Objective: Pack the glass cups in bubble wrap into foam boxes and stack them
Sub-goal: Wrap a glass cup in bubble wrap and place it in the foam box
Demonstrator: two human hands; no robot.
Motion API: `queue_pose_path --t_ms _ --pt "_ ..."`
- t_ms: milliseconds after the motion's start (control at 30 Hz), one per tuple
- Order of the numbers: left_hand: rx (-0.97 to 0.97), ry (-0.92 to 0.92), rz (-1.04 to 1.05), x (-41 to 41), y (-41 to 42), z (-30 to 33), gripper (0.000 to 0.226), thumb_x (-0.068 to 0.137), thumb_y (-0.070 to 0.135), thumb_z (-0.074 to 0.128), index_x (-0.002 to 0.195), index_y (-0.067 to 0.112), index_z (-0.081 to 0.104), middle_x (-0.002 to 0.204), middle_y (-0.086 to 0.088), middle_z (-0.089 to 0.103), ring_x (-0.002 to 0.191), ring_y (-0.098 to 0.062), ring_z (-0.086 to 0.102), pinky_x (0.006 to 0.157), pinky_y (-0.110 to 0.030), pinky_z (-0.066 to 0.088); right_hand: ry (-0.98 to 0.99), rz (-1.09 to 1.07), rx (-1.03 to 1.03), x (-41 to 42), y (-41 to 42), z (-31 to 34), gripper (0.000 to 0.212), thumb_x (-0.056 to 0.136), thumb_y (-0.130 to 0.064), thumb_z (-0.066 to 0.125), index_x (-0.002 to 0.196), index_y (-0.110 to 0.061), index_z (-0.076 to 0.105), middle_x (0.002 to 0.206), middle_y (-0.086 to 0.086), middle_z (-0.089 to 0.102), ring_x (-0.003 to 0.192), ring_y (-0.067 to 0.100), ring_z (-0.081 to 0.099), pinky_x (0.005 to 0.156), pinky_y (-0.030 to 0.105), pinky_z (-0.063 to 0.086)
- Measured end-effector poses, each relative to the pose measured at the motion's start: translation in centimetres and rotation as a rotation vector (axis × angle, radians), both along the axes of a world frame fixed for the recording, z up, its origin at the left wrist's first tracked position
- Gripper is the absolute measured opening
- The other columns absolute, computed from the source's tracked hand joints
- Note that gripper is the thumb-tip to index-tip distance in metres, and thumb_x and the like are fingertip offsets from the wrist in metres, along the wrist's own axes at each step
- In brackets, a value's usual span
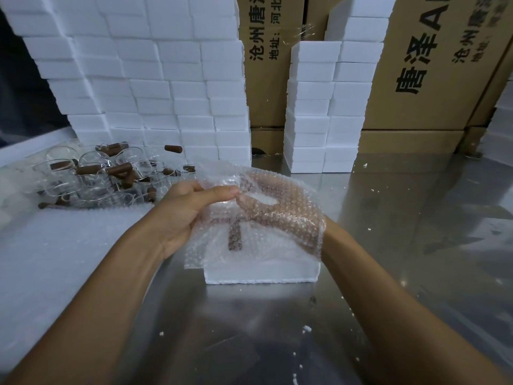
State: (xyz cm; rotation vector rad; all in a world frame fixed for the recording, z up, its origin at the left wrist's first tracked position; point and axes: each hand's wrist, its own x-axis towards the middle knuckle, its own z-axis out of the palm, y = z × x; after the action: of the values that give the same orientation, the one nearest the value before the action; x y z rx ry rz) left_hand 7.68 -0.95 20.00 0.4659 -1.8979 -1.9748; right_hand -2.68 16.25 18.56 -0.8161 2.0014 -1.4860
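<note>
Bubble wrap (249, 218) fills the middle of the head view, bunched between both hands above an open foam box (261, 270) that sits on the steel table (388, 245). Inside the wrap I can make out a glass cup by its brown handle (235, 237), hanging roughly upright just over the box's mouth; the glass body itself is too clear to trace.

Her left hand (188, 209) has its fingers curled and its thumb stretched along the top, pinching the upper edge of the sheet. The right hand (280, 215) lies under or inside the wrap, fingers spread and bent around the bundle; how firmly it grips the cup I cannot tell through the bubbles.

To my eye the wrapping is nearly closed, and the step now is to tuck the loose flap and lower the bundle in. Doing it well means keeping the left pinch tight so the sheet doesn't spring open, folding the lower skirt under the cup, and turning the handle along the box's longer side so it doesn't jam against a wall. The foam crumbles easily, going by the white crumbs on the table, so no forcing.

Off to the left waits a heap of unwrapped cups (97, 173); behind them rises a wall of stacked foam boxes (152, 79), with a shorter stack (327, 107) before cardboard cartons (433, 65).
</note>
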Motion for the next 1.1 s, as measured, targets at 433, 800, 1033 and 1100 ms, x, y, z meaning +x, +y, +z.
queue_pose_path --t_ms 433,800,1033,1100 --pt "0.195 0.073 0.072 0.3 -2.0 0.0 0.078 0.049 0.026 0.083 0.121 -0.003 0.066 0.112 -0.017 0.072 0.085 -0.022 0.072 0.07 -0.027 0.061 -0.143 -0.251 -0.291 -3.5 0.9 1.7 0.031 0.089 -0.052 0.065 0.105 -0.026 0.074 0.1 -0.008 0.077 0.103 0.013 0.069 0.082 0.036 0.049" --pt "0.215 0.089 0.134 0.4 -2.5 0.0 0.068 0.054 0.023 0.083 0.118 0.003 0.069 0.113 -0.013 0.073 0.083 -0.017 0.074 0.062 -0.025 0.06 -0.041 -0.107 -0.131 -3.6 0.2 0.2 0.021 0.074 -0.02 0.086 0.089 -0.02 0.071 0.075 -0.008 0.074 0.07 0.007 0.071 0.068 0.026 0.044" --pt "0.266 0.099 0.192 0.2 -1.9 0.1 0.08 0.057 0.021 0.084 0.129 -0.003 0.059 0.13 -0.022 0.063 0.097 -0.024 0.065 0.06 -0.027 0.058 -0.126 -0.606 -0.515 -4.2 0.1 0.5 0.026 0.079 -0.012 0.081 0.1 -0.02 0.066 0.082 -0.001 0.073 0.073 0.008 0.069 0.063 0.017 0.049" --pt "0.291 0.114 0.196 0.0 -1.6 0.2 0.069 0.063 0.021 0.083 0.126 0.001 0.063 0.127 -0.016 0.066 0.096 -0.022 0.067 0.057 -0.025 0.057 -0.226 -0.673 -0.509 -4.1 0.1 0.5 0.027 0.084 -0.02 0.078 0.105 -0.019 0.063 0.094 0.0 0.068 0.09 0.015 0.069 0.073 0.023 0.051"
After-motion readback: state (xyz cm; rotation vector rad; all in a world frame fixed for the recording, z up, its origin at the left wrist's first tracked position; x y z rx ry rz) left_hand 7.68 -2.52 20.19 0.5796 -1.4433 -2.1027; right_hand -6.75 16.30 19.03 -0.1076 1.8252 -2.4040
